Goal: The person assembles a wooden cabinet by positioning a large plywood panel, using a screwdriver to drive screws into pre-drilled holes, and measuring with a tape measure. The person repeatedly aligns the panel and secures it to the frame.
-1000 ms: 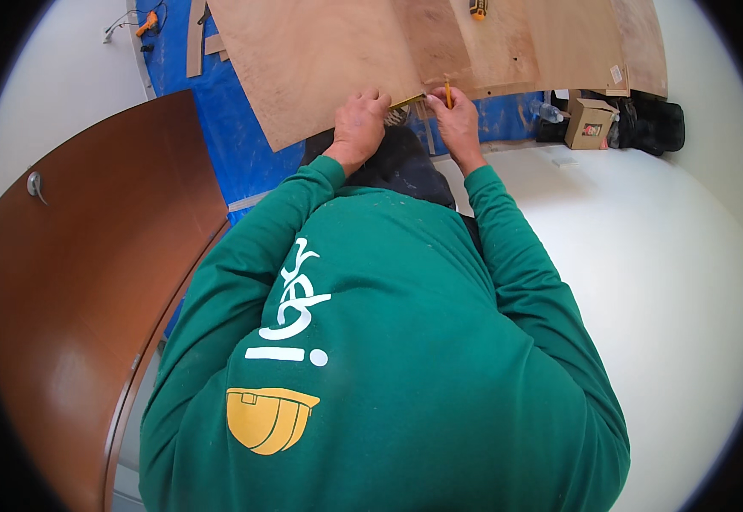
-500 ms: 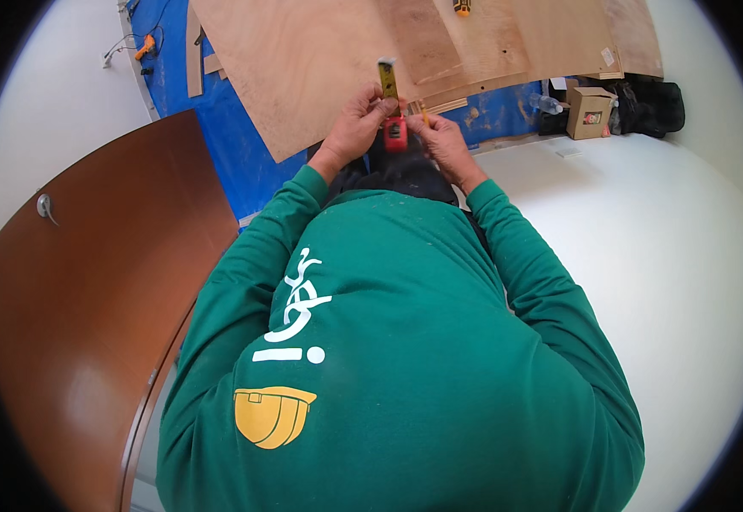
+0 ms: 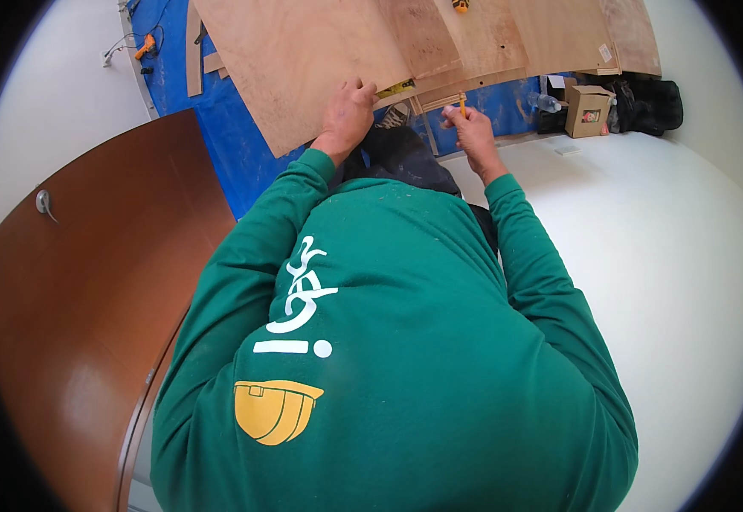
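My left hand (image 3: 348,115) is closed at the near edge of a large plywood sheet (image 3: 295,64), its back toward me. A yellow blade of a tape measure (image 3: 397,89) shows just right of its fingers, along the sheet's edge; the red case is hidden. Off to the right, my right hand (image 3: 475,136) is raised above the floor near my leg. It grips a yellow pencil (image 3: 463,102), which points up between the fingers.
More plywood sheets (image 3: 551,38) lie on the blue floor covering (image 3: 218,128). A yellow-and-black tool (image 3: 461,5) rests on them. At right stand a cardboard box (image 3: 587,113), a plastic bottle (image 3: 546,103) and a black bag (image 3: 657,107). A brown door (image 3: 107,256) is at left.
My hands have moved apart. The left went forward to the plywood edge with the tape measure; the right moved to the right with the pencil. The red case has gone out of sight.
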`<state>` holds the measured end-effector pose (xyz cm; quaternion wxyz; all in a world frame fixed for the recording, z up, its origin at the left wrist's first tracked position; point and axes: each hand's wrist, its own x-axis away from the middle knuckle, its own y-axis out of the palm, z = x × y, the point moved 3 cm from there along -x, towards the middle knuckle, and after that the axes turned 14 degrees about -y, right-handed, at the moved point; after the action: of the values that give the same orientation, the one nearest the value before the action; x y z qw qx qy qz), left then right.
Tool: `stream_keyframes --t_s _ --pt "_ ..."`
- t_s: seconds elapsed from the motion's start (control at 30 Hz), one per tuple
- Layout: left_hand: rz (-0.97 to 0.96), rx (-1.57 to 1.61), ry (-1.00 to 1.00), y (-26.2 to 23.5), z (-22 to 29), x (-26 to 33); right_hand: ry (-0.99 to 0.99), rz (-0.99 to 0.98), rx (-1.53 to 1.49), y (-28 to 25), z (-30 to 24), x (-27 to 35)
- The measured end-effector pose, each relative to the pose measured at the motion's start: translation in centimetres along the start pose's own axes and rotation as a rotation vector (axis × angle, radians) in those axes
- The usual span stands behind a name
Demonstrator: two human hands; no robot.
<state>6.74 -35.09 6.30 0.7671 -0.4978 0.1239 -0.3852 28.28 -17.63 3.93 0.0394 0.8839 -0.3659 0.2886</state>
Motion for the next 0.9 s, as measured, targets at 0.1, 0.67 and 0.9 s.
stream_keyframes --t_s 0.1,0.67,0.9 --pt "-0.029 -0.054 -0.043 0.4 -0.1 0.2 -0.028 0.006 0.013 -0.6 -1.0 -0.8" --pt "0.029 -0.132 0.014 2.0 0.8 1.4 -0.099 -0.036 0.003 -0.9 -1.6 -2.3" --pt "-0.052 -0.069 -0.032 1.8 0.3 0.7 -0.199 -0.115 0.042 -1.1 -3.2 -2.7"
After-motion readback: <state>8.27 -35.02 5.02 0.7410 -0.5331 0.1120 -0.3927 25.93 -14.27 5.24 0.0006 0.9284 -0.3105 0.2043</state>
